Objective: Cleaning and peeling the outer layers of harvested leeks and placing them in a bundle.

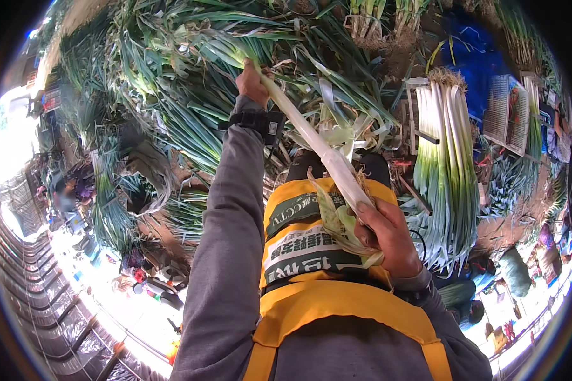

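A thick scallion stalk point(310, 135) lies diagonally across the view in front of me. My left hand point(254, 83) is closed round its upper part, where the white turns to green leaf. At the lower end, beside the roots, my right hand point(386, 233) grips the stalk's white base. A loose, pale outer leaf point(331, 221) hangs from near the right hand over my yellow apron point(352, 297), which bears writing. Beneath the left hand spreads a large heap of green scallions point(186, 114). Peeled-looking pale leaf scraps point(357, 128) lie beyond my knees.
To the right, a bundle of white-stemmed scallions point(445, 138) rests in a metal frame point(413, 116), roots at the top. Beyond it are a blue plastic sheet point(474, 57) and a white plastic crate point(505, 114). More scallions point(106, 205) lie at left, near a plastic sack point(155, 166).
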`<action>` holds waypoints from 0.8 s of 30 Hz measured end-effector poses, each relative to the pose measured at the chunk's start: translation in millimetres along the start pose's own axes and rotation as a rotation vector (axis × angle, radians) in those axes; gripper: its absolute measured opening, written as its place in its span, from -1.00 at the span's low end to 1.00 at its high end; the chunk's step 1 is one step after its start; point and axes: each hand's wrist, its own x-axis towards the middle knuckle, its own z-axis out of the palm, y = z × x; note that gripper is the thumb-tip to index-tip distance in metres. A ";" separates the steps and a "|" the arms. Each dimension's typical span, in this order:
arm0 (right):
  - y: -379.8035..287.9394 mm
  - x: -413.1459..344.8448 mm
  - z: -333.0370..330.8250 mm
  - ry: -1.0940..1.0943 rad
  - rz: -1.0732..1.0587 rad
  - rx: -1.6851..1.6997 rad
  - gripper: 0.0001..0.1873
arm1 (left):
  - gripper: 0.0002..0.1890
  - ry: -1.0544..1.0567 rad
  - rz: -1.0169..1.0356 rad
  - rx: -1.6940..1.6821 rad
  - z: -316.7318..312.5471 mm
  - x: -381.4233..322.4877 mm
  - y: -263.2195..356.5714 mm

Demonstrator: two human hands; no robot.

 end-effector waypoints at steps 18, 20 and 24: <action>19.4 -42.5 -36.8 0.172 -0.036 -0.180 -0.64 | -0.63 0.056 0.005 0.149 21.6 -5.7 -36.9; 21.9 -47.0 -39.6 0.176 -0.052 -0.238 -0.64 | -0.63 0.060 0.003 0.134 20.8 -6.1 -39.8; 21.8 -54.5 -42.7 0.179 -0.049 -0.223 -0.64 | -0.59 0.088 0.013 0.102 18.7 -6.3 -50.2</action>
